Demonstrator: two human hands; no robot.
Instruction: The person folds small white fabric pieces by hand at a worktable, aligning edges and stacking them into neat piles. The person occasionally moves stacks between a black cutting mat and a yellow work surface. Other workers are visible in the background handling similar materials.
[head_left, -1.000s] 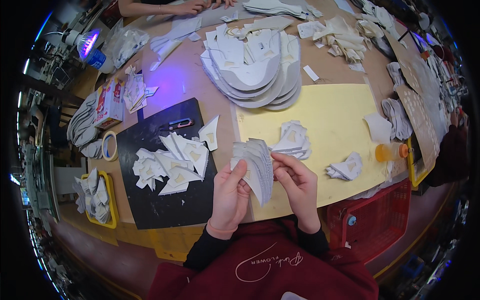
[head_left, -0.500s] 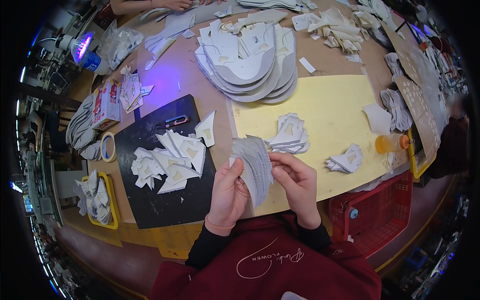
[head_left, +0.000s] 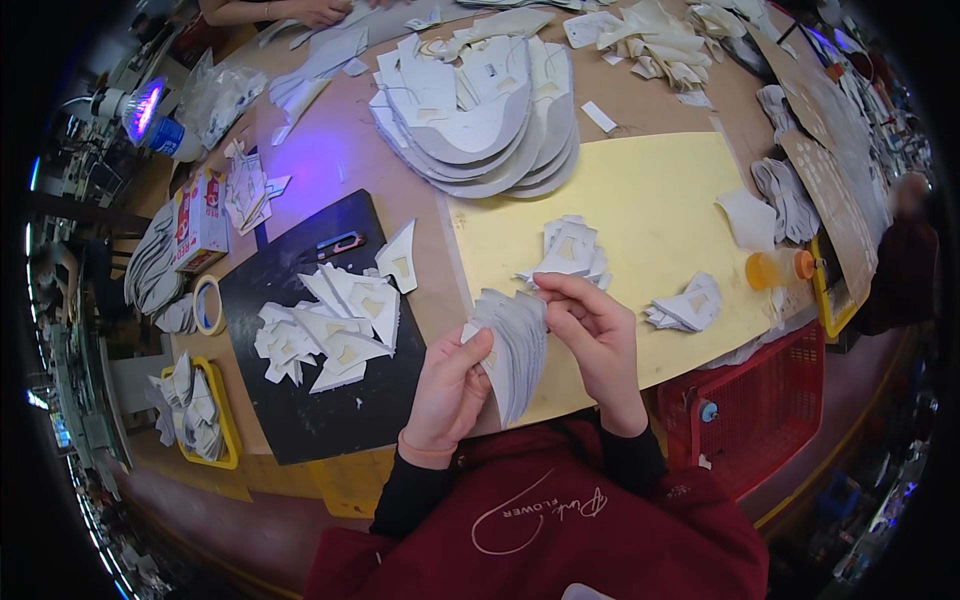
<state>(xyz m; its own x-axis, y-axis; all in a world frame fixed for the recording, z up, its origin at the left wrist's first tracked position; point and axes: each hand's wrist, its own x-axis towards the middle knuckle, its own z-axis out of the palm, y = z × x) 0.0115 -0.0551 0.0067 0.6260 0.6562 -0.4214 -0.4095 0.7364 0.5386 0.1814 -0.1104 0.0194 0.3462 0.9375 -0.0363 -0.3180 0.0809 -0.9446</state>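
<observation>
A: What's changed w/ the hands?
B: Barely anything. Left hand (head_left: 450, 385) is still clamped on the fanned stack of thin grey-white cut pieces (head_left: 515, 345), held over the yellow mat (head_left: 650, 210). Right hand (head_left: 590, 330) still pinches its top edge.
A: So?
B: Prob. still sorting; small white pile (head_left: 570, 250) is unchanged.

A fanned stack of grey-white cut pieces (head_left: 515, 345) is seen against a pale yellow sheet (head_left: 650, 215). White triangular pieces with tan centres (head_left: 335, 325) are spread on a black mat (head_left: 300, 420). The surface (head_left: 400, 215) is shown in brown, tinted violet by a purple-glowing lamp (head_left: 140, 108). A small bottle (head_left: 778, 268) is coloured orange, a crate (head_left: 760, 400) red, and a tray (head_left: 228, 440) yellow. The sleeves are black under a dark red garment (head_left: 560, 530) marked in white.
</observation>
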